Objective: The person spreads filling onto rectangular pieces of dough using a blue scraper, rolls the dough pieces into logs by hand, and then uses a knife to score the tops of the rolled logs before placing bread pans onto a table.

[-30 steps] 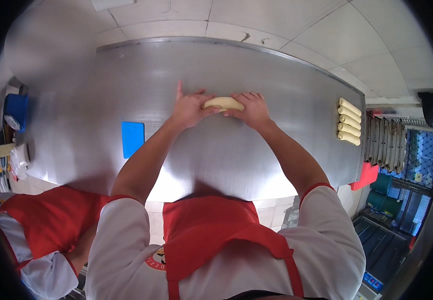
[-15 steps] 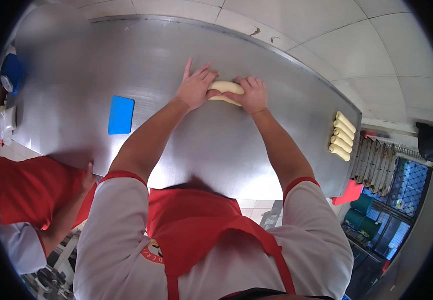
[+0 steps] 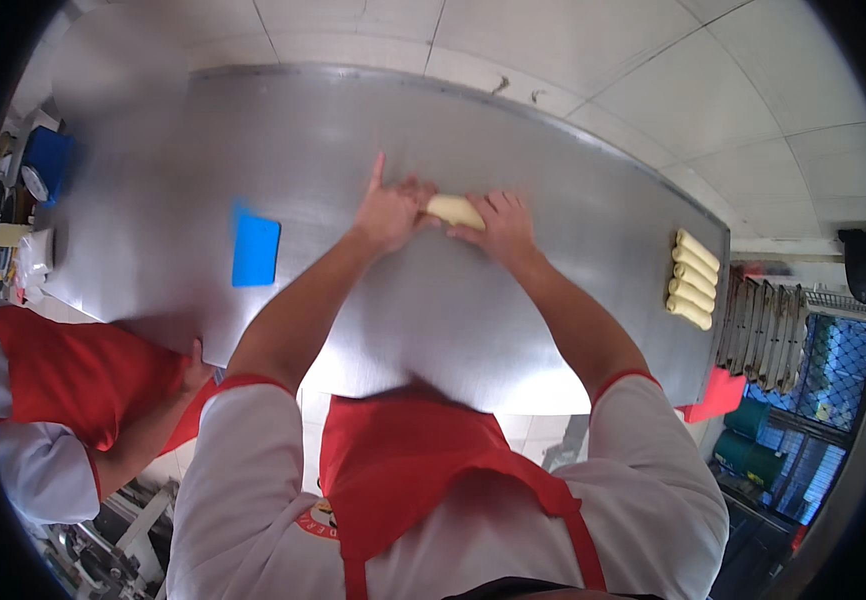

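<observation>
A pale piece of rolled dough point(image 3: 456, 211) lies on the steel table between my hands. My left hand point(image 3: 391, 212) grips its left end, with the index finger pointing up and away. On the right end, my right hand point(image 3: 500, 222) has its fingers bent over the dough and its thumb on the near side. Both hands are a little blurred. Several finished-looking dough rolls point(image 3: 692, 280) lie side by side near the table's right edge. Left of my left forearm is a flat blue dough scraper point(image 3: 256, 251).
The steel table point(image 3: 433, 320) reaches to a white tiled wall point(image 3: 603, 60). At the left, a person in a red apron point(image 3: 83, 375) rests a hand by the table edge. A blue scale point(image 3: 46, 165) stands far left. Metal trays point(image 3: 761, 330) stand beyond the right edge.
The dough now looks like one short, closed roll, where a separate near flap showed before. My hands still hold its ends. The whole view has shifted slightly.
</observation>
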A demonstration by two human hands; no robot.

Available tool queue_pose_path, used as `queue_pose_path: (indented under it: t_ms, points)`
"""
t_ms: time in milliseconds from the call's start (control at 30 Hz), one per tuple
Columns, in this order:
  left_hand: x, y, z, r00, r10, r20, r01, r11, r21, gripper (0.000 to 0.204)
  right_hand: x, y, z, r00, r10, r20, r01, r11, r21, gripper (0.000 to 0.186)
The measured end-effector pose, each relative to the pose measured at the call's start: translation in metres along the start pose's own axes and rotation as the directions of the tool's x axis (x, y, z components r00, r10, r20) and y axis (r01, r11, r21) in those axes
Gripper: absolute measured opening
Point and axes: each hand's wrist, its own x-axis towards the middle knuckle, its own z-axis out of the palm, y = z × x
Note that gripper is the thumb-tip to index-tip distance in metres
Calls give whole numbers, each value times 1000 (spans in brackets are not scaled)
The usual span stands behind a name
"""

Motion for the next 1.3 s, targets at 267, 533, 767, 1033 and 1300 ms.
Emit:
queue_pose_path:
  t_ms: [267,533,767,1033,1300]
  points:
    - [14,-14,24,944,7,-331,27,995,99,61,20,8,12,997,7,76,-7,1000,-2,64]
    - [-8,11,13,972,84,-221,-110,988,-106,55,-9,-10,11,987,140,83,-142,990,23,66]
    - [-24,16,25,982,174,-73,-183,972,-147,56,-11,-15,-30,904,-8,428,-32,996,87,71]
    - [-91,-3,13,889,345,-302,-396,910,-126,51,-34,-89,-65,902,47,429,-119,983,142,68]
    - [-239,30,61,921,233,-313,-267,961,-73,57,-125,-245,-54,885,340,317,-386,918,95,56]
